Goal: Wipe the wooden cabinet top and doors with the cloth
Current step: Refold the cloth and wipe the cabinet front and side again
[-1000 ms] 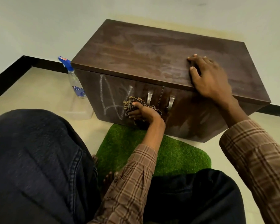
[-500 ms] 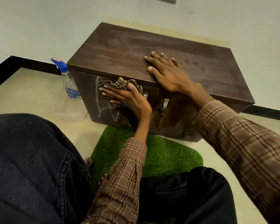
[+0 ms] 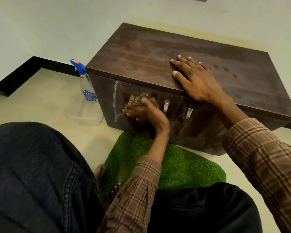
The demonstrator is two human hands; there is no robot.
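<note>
We press the checked cloth [image 3: 138, 101] against the left door [image 3: 133, 105] with our left hand [image 3: 144, 113], though blur hides whether the fingers lie flat or curl. Chalk marks [image 3: 116, 100] remain beside it. Our right hand [image 3: 196, 79] lies flat and spread on the cabinet top [image 3: 141, 52], probably to steady it.

One cabinet [image 3: 158, 52], two handles [image 3: 166, 106], one cloth [image 3: 138, 100]

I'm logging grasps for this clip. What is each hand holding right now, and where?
The left hand presses the bunched checked cloth against the left cabinet door; blur hides the exact hold. The right hand holds nothing, resting flat on the cabinet top.
</note>
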